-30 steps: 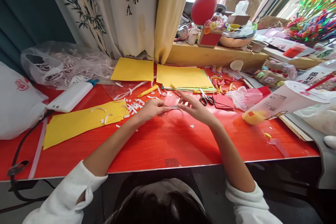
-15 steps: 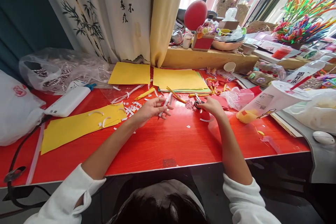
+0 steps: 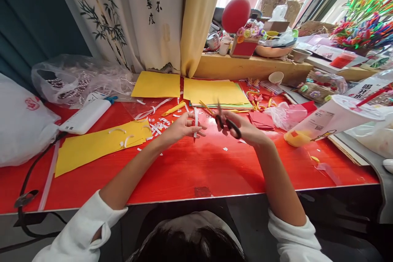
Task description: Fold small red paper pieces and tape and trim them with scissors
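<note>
Between the fingers of my left hand is a narrow white strip, held upright above the red table. A thin dark reddish tip shows just below those fingers. My right hand is closed on black-handled scissors, whose blurred blades point up and away, a short way right of the strip. Small white paper scraps lie behind and left of my left hand. Red paper pieces rest beyond my right hand.
Yellow sheets lie at the left, and a yellow stack at the back. A tilted drink cup stands at the right. Beside a white power bank-like box are plastic bags. A red balloon sits on the sill.
My right hand has lifted the scissors off the table and turned them upward, nearer my left hand. The white strip is now more upright. The view has shifted slightly.
</note>
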Demonstrator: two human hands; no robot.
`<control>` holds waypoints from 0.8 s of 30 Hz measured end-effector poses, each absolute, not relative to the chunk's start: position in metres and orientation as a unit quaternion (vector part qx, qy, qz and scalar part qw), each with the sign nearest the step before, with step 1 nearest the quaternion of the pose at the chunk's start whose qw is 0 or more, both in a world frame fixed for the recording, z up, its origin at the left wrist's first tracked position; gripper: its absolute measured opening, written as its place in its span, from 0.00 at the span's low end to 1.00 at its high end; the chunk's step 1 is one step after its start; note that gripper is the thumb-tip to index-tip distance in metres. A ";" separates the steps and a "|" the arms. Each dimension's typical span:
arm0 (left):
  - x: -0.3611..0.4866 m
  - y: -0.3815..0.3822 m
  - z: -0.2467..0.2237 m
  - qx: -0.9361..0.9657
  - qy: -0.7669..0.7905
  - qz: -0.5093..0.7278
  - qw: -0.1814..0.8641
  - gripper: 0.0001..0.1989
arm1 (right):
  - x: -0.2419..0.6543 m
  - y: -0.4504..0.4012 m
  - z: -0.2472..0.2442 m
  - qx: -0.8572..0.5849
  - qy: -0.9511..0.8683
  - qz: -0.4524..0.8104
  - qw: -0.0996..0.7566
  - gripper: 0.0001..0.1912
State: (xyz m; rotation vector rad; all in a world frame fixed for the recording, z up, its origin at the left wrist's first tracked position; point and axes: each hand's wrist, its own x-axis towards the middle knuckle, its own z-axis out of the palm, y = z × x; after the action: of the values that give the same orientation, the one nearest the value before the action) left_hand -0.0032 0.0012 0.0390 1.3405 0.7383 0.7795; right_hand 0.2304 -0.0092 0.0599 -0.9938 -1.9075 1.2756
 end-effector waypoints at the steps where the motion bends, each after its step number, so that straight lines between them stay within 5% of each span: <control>1: -0.003 0.001 0.040 0.592 0.325 0.349 0.649 0.20 | 0.230 -0.010 0.061 -0.386 -0.742 0.477 0.269 0.30; 5: -0.002 0.000 0.042 0.605 0.324 0.360 0.632 0.20 | 0.229 -0.009 0.065 -0.450 -0.752 0.452 0.167 0.25; 24: 0.000 -0.005 0.041 0.624 0.286 0.387 0.616 0.17 | 0.226 -0.004 0.057 -0.453 -0.711 0.496 0.208 0.24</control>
State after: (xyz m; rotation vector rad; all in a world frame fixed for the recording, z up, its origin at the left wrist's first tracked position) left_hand 0.0002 -0.0047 0.0410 1.4369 0.6586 0.8911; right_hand 0.2262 -0.0041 0.0569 -1.2617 -1.9776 1.3814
